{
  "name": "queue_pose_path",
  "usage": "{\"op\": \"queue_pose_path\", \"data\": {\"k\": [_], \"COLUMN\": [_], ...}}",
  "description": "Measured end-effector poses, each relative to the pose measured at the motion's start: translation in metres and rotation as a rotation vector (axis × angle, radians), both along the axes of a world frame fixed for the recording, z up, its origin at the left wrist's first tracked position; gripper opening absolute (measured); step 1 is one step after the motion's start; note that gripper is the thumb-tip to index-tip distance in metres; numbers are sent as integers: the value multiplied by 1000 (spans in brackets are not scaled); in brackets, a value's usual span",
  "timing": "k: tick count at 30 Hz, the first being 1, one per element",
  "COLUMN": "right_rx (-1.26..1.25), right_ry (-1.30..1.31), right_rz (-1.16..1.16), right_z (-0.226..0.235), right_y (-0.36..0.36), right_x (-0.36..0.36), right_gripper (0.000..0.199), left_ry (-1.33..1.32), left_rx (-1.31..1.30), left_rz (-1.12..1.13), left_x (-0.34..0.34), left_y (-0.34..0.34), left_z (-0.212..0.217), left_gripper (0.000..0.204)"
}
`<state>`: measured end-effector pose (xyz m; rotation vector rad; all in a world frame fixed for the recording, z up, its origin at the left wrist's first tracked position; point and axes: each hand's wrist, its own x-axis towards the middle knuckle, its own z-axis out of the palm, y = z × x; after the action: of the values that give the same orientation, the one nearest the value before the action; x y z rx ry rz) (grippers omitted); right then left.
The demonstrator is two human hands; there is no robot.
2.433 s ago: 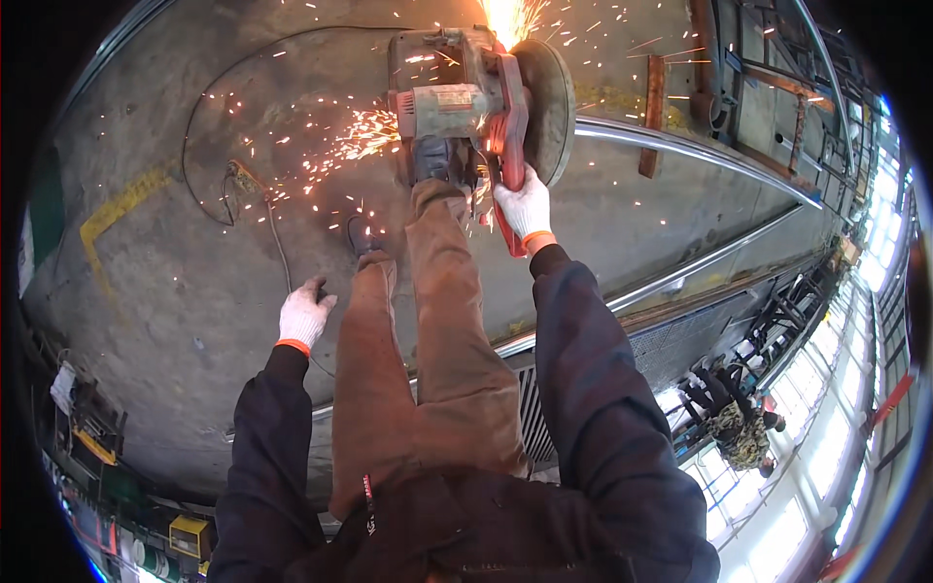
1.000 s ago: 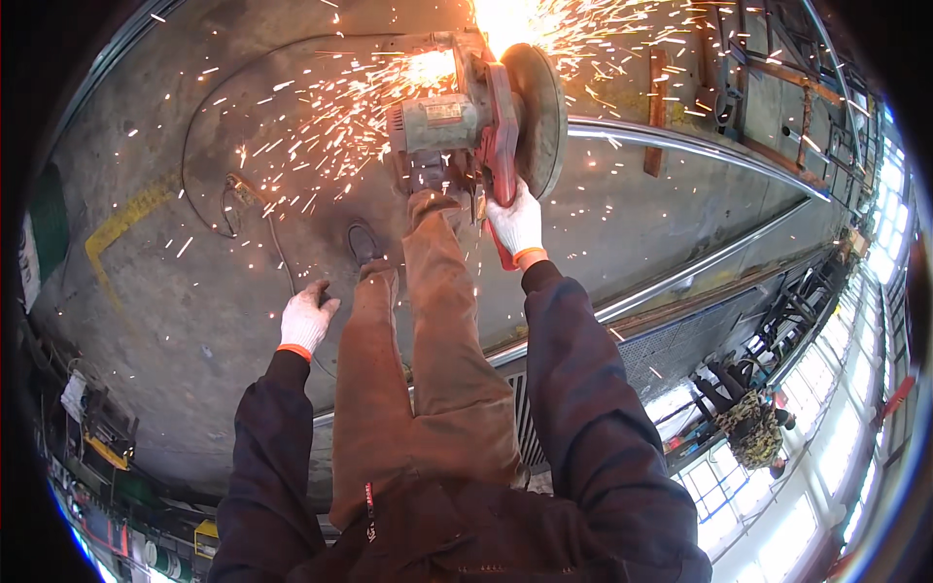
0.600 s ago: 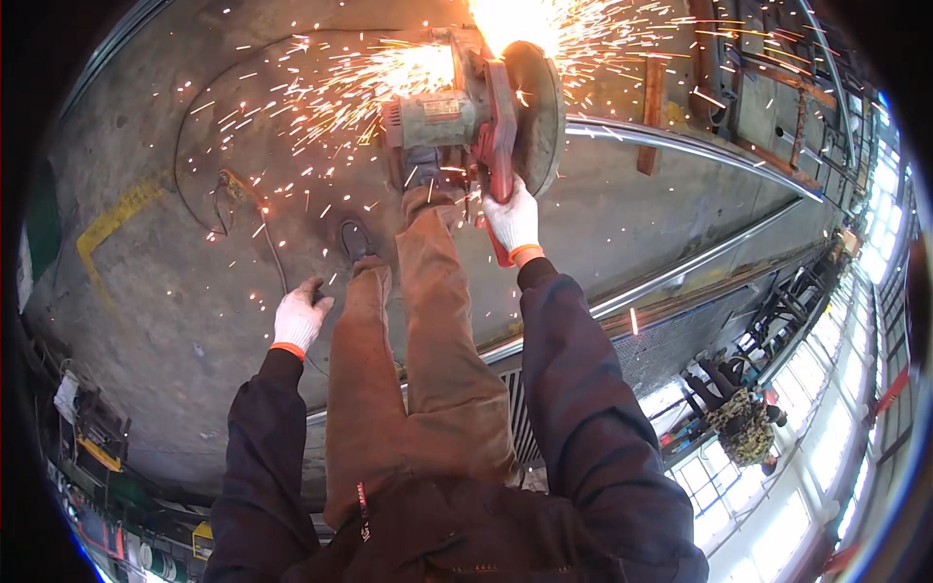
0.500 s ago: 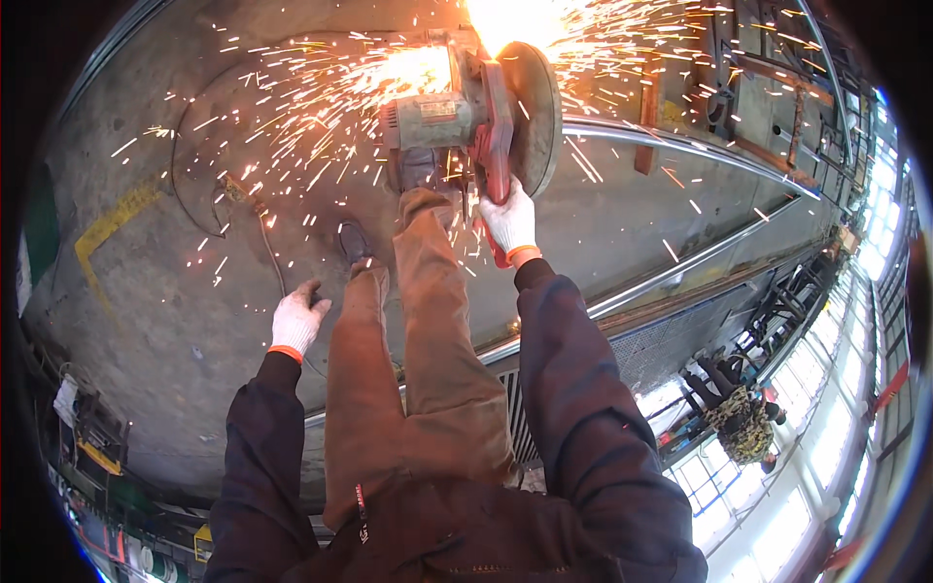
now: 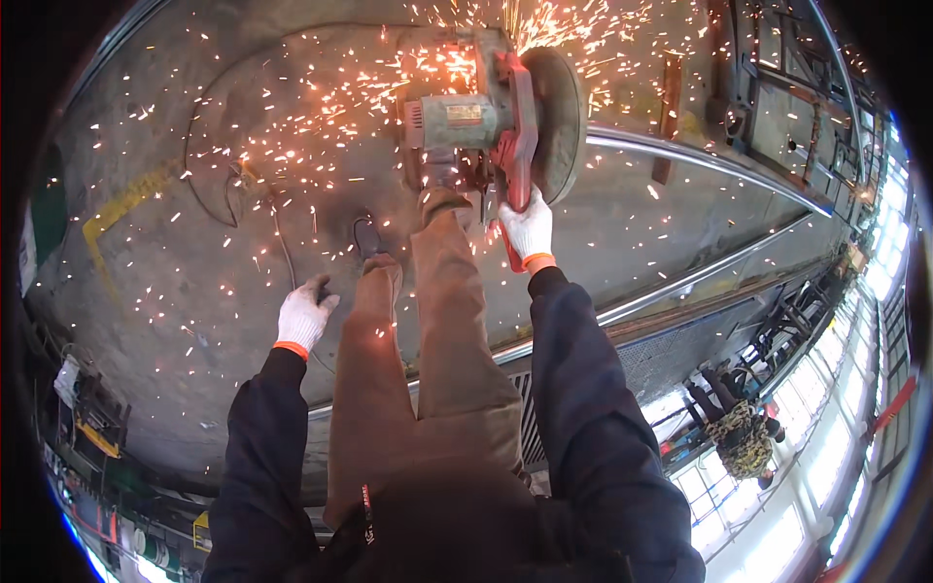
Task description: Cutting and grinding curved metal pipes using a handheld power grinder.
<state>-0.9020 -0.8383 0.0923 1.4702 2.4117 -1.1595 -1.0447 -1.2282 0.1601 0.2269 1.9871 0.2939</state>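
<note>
A grey metal cut-off saw (image 5: 455,120) with a large round guard (image 5: 561,126) stands on the grey concrete floor (image 5: 175,389) by the person's right shoe, orange sparks (image 5: 544,29) spraying around it. The white-gloved right hand (image 5: 528,227) is wrapped around its long red handle (image 5: 522,136), while the white-gloved left hand (image 5: 304,315) hangs over the floor, fingers loosely parted. Rightward from the saw runs a long, shiny silver metal bar (image 5: 714,165).

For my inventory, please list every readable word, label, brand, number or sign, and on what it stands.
No legible text.
Pale rectangular label on the grey cylindrical motor housing: too small to read.
Narrow red-and-white strip on the dark cloth jacket: too small to read.
</note>
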Motion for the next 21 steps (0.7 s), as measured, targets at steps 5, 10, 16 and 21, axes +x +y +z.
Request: {"op": "queue_pose_path", "data": {"k": [5, 10, 16, 21], "right_rx": [-34, -4, 183, 431], "right_ry": [3, -63, 39, 228], "right_rz": [33, 112, 378, 351], "right_z": [4, 29, 138, 198], "right_y": [6, 13, 45, 54], "right_x": [2, 2, -36, -95], "right_gripper": [51, 64, 71, 49], "left_ry": [-6, -12, 101, 108], "left_rx": [-23, -17, 74, 155], "left_rz": [-11, 36, -39, -39], "left_x": [5, 12, 11, 14], "left_y": [-14, -32, -24, 0], "left_z": [-1, -1, -2, -24], "left_gripper": [52, 52, 50, 51]}}
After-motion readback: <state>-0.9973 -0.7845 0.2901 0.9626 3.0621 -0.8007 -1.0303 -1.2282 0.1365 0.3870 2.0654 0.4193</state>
